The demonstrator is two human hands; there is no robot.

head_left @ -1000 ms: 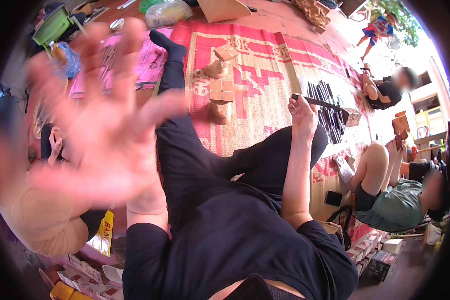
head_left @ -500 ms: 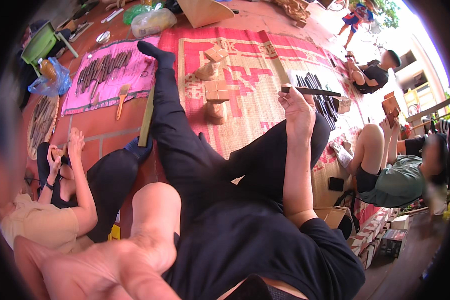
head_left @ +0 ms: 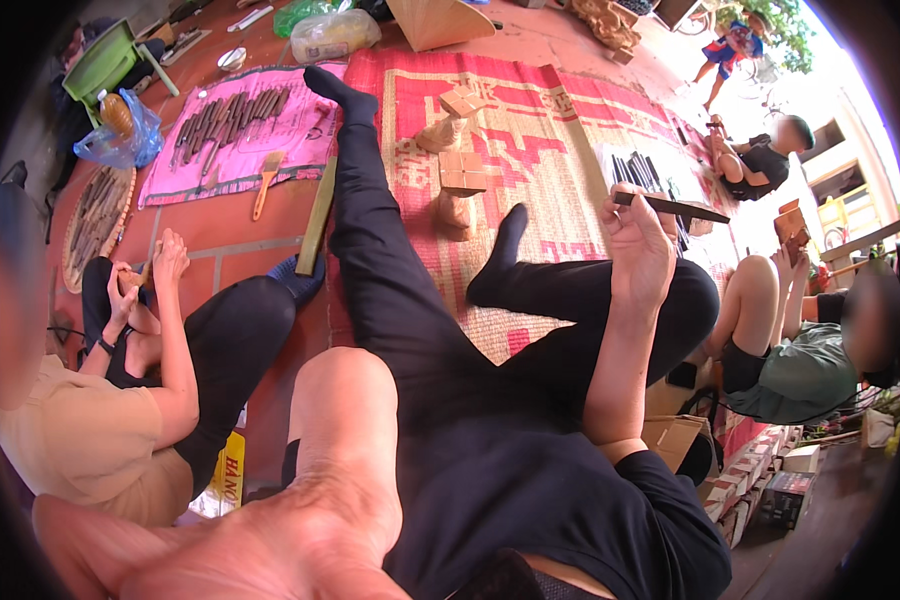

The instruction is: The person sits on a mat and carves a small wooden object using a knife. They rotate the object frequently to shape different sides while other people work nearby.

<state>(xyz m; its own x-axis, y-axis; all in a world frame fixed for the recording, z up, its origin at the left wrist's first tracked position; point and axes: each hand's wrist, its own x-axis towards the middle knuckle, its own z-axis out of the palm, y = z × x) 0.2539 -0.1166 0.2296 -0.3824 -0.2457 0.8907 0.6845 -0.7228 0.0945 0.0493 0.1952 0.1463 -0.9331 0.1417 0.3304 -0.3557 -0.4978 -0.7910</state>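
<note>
Lowered left hand (head_left: pixel 300 540) blurs; right hand (head_left: pixel 638 250) pinches flat dark stick (head_left: pixel 670 206).

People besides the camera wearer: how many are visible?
4: one in beige at left, one in green at right, one in black beyond, one standing top right. More may be hidden.

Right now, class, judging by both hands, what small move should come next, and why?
Probably bring the left hand up to the dark stick. The right hand pinches one end, raised over the knee; the other end juts out unsupported, and the left hand looks empty.
</note>
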